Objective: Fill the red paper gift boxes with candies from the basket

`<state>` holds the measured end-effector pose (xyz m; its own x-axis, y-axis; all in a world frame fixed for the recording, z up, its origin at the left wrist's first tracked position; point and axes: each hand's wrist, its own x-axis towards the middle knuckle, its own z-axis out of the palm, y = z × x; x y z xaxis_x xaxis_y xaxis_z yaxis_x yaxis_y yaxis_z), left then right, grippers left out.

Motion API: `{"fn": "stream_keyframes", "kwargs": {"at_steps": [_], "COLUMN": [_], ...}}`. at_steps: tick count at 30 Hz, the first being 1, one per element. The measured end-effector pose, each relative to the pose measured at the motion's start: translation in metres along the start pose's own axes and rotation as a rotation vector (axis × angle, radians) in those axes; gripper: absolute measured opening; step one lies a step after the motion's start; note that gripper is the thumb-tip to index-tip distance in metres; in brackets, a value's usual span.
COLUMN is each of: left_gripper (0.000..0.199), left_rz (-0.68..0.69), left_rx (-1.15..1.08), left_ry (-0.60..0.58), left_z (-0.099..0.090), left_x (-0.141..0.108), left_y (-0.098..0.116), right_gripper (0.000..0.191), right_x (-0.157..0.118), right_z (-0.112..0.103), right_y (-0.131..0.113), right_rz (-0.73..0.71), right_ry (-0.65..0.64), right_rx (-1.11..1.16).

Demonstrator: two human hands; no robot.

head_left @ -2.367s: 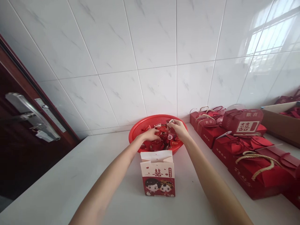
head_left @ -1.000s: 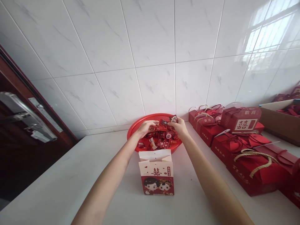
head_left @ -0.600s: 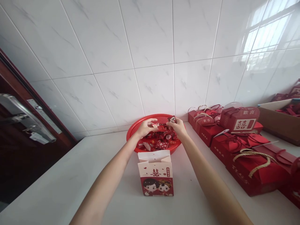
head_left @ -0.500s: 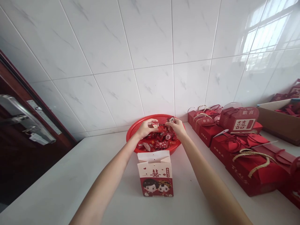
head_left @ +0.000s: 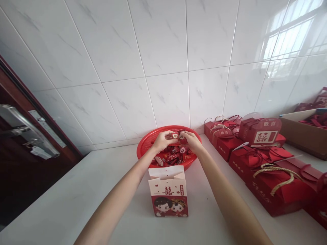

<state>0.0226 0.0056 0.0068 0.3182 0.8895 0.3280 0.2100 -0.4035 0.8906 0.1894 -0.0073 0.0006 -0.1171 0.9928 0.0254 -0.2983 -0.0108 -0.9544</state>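
Note:
Over a red plastic basket [head_left: 143, 149] full of wrapped candies [head_left: 173, 154], my two hands are close together. My left hand [head_left: 163, 141] pinches a small candy with a white and red wrapper [head_left: 175, 136]. Between the fingers of my right hand [head_left: 191, 141] is a dark red wrapped candy [head_left: 181, 136], almost touching the other one. In front of the basket, nearer to me, a white and red paper gift box [head_left: 168, 197] stands upright with its top open. Two cartoon faces are printed on its front.
Several red gift boxes [head_left: 270, 190] with cord handles line the right side of the white table [head_left: 112, 180]. Behind them at far right is a brown carton [head_left: 301, 137] with red items inside. A tiled wall [head_left: 122, 105] backs the table; a dark door [head_left: 28, 170] stands left.
My hands have come closer together above the basket, the left one moving right and the right one slightly left. Each still holds its candy. The gift box stays in place.

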Motion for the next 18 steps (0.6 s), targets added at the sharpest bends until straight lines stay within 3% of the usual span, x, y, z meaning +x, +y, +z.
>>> {"fn": "stream_keyframes", "kwargs": {"at_steps": [5, 8, 10, 15, 18], "left_gripper": [0.048, 0.058, 0.052, 0.021, 0.027], "left_rz": [0.001, -0.037, -0.077, -0.3, -0.476], "left_rx": [0.04, 0.075, 0.172, 0.399, 0.452], "left_ry": [-0.023, -0.038, -0.038, -0.131, -0.275], "left_z": [0.0, 0.001, 0.001, -0.006, -0.009], "left_x": [-0.001, 0.0, 0.001, -0.004, -0.012], "left_y": [-0.002, -0.004, -0.005, -0.014, -0.02], "right_gripper": [0.024, 0.03, 0.031, 0.025, 0.023], "right_x": [-0.006, -0.007, -0.006, -0.002, -0.002], "right_z": [-0.001, -0.001, -0.001, -0.001, 0.0], "right_y": [0.0, 0.002, 0.003, 0.002, 0.0], "right_rz": [-0.02, -0.055, -0.075, -0.089, -0.064], "right_ry": [-0.122, -0.068, 0.005, 0.142, 0.151], "right_rx": [-0.034, -0.046, -0.043, 0.012, 0.04]}}
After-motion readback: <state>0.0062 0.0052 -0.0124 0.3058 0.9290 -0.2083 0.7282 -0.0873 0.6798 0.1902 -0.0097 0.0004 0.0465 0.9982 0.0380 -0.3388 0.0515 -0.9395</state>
